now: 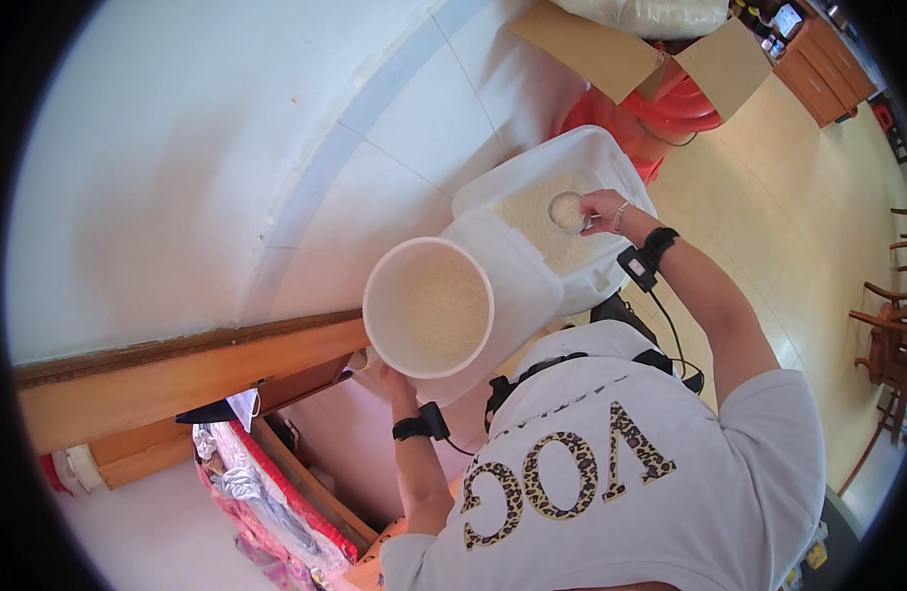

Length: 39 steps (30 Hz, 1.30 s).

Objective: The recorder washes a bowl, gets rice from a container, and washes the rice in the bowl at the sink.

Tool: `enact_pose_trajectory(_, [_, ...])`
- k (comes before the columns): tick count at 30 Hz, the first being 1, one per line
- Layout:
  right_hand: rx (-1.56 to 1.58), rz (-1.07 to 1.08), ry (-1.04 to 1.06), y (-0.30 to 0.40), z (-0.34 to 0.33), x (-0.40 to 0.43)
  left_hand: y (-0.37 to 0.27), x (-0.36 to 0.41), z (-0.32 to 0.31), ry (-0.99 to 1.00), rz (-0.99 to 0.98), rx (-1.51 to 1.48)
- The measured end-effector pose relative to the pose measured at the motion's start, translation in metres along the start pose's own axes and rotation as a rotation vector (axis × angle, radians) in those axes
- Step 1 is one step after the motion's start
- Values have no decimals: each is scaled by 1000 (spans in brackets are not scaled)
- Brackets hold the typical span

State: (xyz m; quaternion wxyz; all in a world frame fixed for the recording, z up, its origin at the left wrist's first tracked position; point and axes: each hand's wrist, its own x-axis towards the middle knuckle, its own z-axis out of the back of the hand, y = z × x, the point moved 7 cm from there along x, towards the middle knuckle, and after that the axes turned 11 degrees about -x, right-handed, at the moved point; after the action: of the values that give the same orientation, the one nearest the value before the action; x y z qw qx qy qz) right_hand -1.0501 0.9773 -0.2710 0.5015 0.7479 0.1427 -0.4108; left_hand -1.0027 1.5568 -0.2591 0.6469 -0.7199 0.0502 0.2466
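Note:
With my right hand [601, 212] I grip a small round cup [568, 212] filled with rice. The cup is just over the rice [545, 240] in a large white plastic bin [472, 199]. My left hand [396, 380] is at the lower side of a round white bucket [372, 332], its fingers mostly hidden beneath it. Rice also lies inside the bucket. A translucent lid [509, 292] stretches between the bucket and the bin's opening.
Beyond the bin stand a red plastic container [605, 118] and an open cardboard box [601, 48]. A white wall [165, 162] rises on the left, with a wooden door frame [202, 362] below. Wooden chairs [885, 325] are at far right.

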Motion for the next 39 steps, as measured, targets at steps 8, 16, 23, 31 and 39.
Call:
enact_pose_trajectory(8, [-790, -148, -122, -47, 10, 99, -11, -8, 5, -37, 136, -169])
enact_pose_trajectory(16, [-1421, -119, -384, -39, -52, 114, -24, -25, -21, 333, -12, 143])
enact_pose_trajectory(23, [-1246, -47, 64, -69, -120, 125, -25, -19, -9, 237, 12, 176])
enact_pose_trajectory(31, [-326, -120, 331, -35, -48, 98, -19, -2, -12, 239, 7, 196])
enact_pose_trajectory(39, [-367, -57, 207, -7, -32, 58, -21, 5, -14, 214, -40, 228])
